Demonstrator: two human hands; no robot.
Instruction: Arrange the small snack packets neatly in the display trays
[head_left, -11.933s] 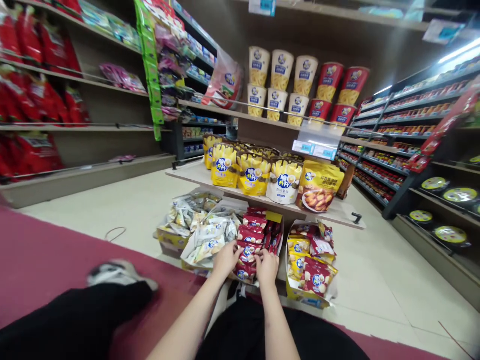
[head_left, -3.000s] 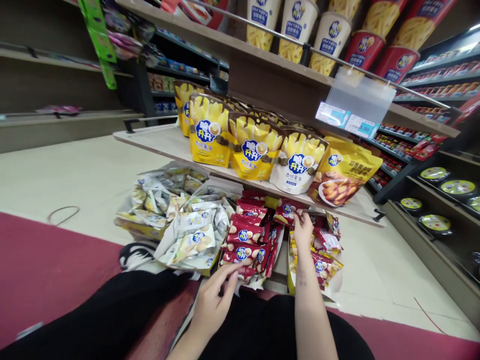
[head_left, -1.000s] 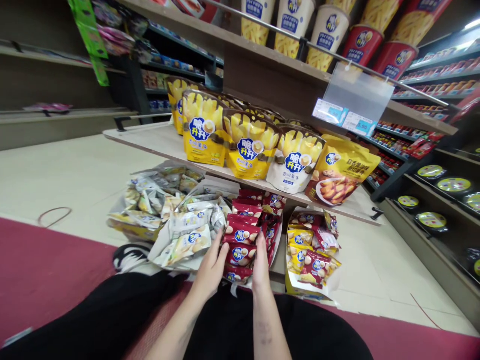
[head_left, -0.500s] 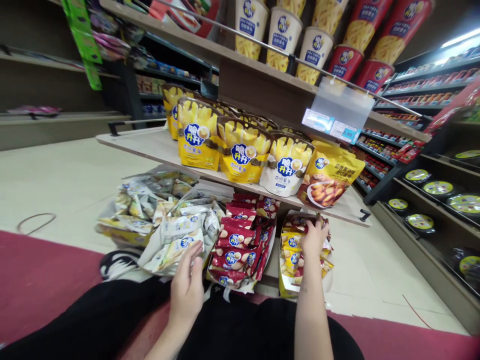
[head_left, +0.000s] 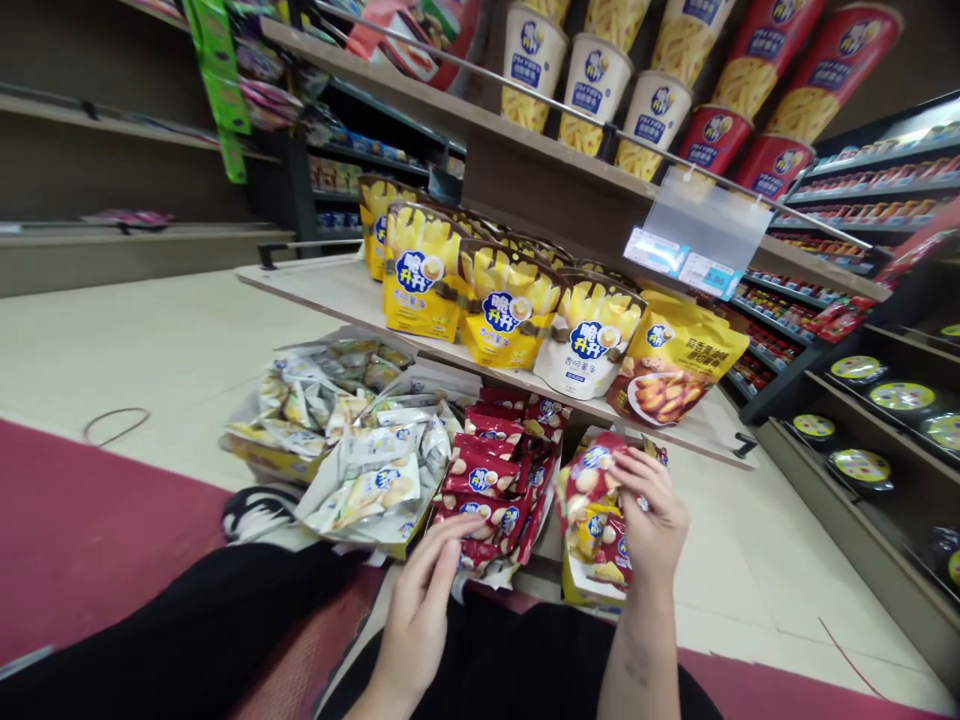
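My right hand is closed round a red snack packet, lifted a little above the right-hand display box of red and yellow packets. My left hand hovers with fingers spread, its fingertips at the front of the middle box of dark red packets. A box of silver and white packets lies to the left of that. All the boxes sit on the floor under a low wooden shelf.
Yellow stand-up snack bags line the low shelf, with big paper-cup snacks on the shelf above and price tags on a rail. Aisle shelving runs along both sides. My black-clad legs and a shoe rest on red matting.
Half a second ago my right hand reached into the right-hand box; now it has lifted a red packet out. My left hand shifted right, from the silver packets towards the dark red ones.
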